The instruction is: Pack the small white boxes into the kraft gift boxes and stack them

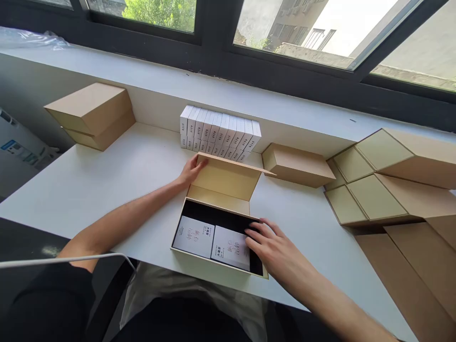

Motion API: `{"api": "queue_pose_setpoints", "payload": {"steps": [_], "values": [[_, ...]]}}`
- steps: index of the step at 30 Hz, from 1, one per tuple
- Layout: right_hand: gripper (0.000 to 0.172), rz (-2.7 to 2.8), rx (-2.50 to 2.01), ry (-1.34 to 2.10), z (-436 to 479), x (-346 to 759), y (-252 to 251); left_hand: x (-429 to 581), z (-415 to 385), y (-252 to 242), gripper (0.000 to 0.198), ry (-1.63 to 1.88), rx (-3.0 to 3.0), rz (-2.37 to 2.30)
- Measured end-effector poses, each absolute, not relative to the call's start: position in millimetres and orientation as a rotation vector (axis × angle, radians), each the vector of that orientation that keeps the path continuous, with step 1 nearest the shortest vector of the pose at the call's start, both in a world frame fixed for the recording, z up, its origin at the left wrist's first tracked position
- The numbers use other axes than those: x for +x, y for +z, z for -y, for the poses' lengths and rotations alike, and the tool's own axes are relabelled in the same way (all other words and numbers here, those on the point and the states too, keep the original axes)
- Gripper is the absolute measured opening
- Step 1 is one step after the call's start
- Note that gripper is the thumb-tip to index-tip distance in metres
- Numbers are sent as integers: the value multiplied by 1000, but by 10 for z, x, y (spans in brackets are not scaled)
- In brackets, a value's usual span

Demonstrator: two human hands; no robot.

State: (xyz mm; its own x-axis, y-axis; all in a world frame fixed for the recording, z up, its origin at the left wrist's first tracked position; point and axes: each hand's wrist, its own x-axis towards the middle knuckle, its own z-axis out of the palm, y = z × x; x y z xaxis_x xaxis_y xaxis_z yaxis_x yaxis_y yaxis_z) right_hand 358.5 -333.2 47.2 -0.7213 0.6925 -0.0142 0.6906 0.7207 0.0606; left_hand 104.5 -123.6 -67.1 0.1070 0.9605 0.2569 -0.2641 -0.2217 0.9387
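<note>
A long tan gift box point(219, 269) stands on the white table in front of me, its hinged lid point(224, 178) raised. My left hand point(193, 170) pinches the lid's upper left corner. Inside, on black lining, two flat white printed cartons lie side by side: a left carton point(192, 237) and a right carton point(230, 249). My right hand point(267, 242) reaches over the box's right wall, fingers stretched, the tips at the right carton's edge; its thumb is hidden. Dark lining shows behind the cartons and at the right end.
Two rows of small white cartons point(221, 130) stand against the back wall. Stacked tan boxes point(94, 114) are at the left, a single tan box point(299, 164) at the back, and several more tan boxes point(388, 180) at the right. A white cable point(71, 259) crosses my left arm.
</note>
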Motion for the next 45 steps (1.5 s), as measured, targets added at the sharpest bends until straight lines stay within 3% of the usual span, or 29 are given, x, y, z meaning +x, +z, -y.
{"api": "queue_pose_setpoints", "payload": {"steps": [9, 17, 19, 21, 23, 24, 27, 29, 37, 42, 45], "values": [[25, -2938, 880, -344, 3153, 3162, 451, 1062, 1218, -710, 51, 1384, 1284, -792], [20, -3157, 936, -401, 3138, 3245, 543, 1086, 1242, -700, 48, 1351, 1277, -847], [23, -3410, 1179, -463, 2888, 3347, 717, 1093, 1251, -682, 49, 1357, 1272, -872], [29, -3510, 1811, -473, 2448, 3484, 860, 1102, 1262, -663, 51, 1366, 1267, -883], [31, -3252, 2446, -458, 1886, 3624, 901, 1114, 1273, -649, 53, 1360, 1260, -886], [32, -3087, 2566, -514, 1602, 3684, 878, 1121, 1277, -645, 54, 1351, 1254, -885], [73, -2825, 2619, -595, 938, 3797, 700, 1142, 1280, -652, 54, 1337, 1234, -878], [81, -2841, 2572, -609, 736, 3827, 562, 1153, 1272, -665, 53, 1341, 1237, -876], [61, -2854, 2857, -382, 860, 4053, 469, 1176, 1248, -705, 55, 1302, 1232, -849], [56, -2945, 2944, -610, 1284, 4252, 842, 1192, 1250, -725, 54, 1319, 1232, -815], [41, -3145, 2675, -762, 1849, 4155, 1116, 1174, 1249, -710, 51, 1337, 1250, -816]]}}
